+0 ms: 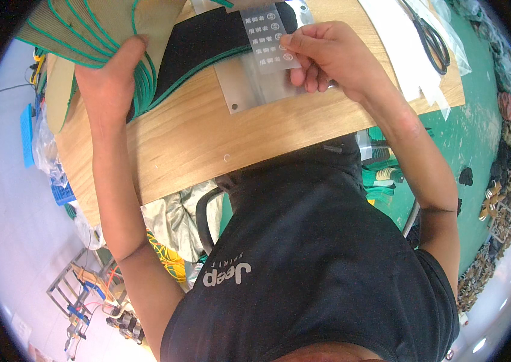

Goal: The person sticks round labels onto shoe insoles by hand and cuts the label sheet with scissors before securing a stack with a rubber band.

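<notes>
My left hand [110, 81] is closed round a fanned stack of beige insoles [77, 36] with green edges, at the upper left of the table. Between the thumb and fingers of my right hand [334, 57] is a translucent strip of labels [265, 37] with rows of white print. It hangs over a clear plate [240, 90] with holes at its corners. A black piece [198, 42] with a green edge lies between the hands, partly under the strip. One more beige insole [60, 96] rests beside my left wrist.
Black-handled scissors [433, 42] lie on white sheets [397, 54] at the right of the wooden table [177, 157]. Crumpled clear plastic [457, 51] hangs past that edge. Blue crates [62, 192] stand off the left edge. A heap of brown and dark items [508, 157] lines the right floor.
</notes>
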{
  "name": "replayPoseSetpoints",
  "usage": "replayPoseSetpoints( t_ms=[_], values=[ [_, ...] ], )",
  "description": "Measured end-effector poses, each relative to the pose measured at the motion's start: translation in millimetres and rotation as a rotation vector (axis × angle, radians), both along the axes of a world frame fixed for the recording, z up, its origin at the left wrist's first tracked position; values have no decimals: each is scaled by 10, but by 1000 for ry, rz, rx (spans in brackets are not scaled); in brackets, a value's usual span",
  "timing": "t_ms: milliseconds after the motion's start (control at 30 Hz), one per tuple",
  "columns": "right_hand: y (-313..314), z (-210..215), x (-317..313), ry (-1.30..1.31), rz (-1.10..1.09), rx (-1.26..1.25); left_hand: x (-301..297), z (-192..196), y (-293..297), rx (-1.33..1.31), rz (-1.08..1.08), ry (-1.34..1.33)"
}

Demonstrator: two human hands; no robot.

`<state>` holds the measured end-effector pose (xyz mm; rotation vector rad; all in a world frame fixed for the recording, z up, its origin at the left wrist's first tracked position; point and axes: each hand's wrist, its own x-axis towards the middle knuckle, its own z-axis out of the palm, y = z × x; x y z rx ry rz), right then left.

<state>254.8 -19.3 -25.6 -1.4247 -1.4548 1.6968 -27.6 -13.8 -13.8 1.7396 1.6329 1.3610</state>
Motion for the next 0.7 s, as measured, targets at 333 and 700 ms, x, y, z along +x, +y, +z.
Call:
replayPoseSetpoints(
  t_ms=[333,700],
  values=[
    [-39,-29,-30,-25,-67,-21,217,26,-66,-183,-115,142],
    [-191,23,63,56,-115,81,256,-61,-68,23,-275,483]
  ],
)
